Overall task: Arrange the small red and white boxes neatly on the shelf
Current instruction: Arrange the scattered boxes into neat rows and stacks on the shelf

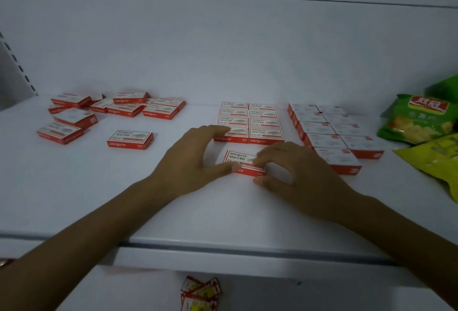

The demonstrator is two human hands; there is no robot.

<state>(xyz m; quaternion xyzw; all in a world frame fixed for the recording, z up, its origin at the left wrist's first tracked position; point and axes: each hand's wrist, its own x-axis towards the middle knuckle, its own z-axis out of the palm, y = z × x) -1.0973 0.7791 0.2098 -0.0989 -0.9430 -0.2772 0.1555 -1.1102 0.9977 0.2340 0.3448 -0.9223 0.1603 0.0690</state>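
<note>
**A:** Right hand point(302, 171) is on the box point(241, 160): forefinger flat on the lid, thumb at its near edge, pinching the right end.

**B:** And the left hand point(188, 159) arches wide, spread. Its thumb tip is against that box's near left corner, and its fingertips are up on the front-left box of the tidy block point(251, 122).

**A:** The box lies flat on the shelf point(223, 211), a touch askew, just in front of that block, which is two wide and four deep.

**B:** Just right of it is a second block point(329, 132), pale faces up. Beyond that, a green snack bag point(418, 119) and a yellow bag point(438, 162).

**A:** Out left there's one single box point(130, 139), then a loose heap point(119, 108) by the back wall.
</note>
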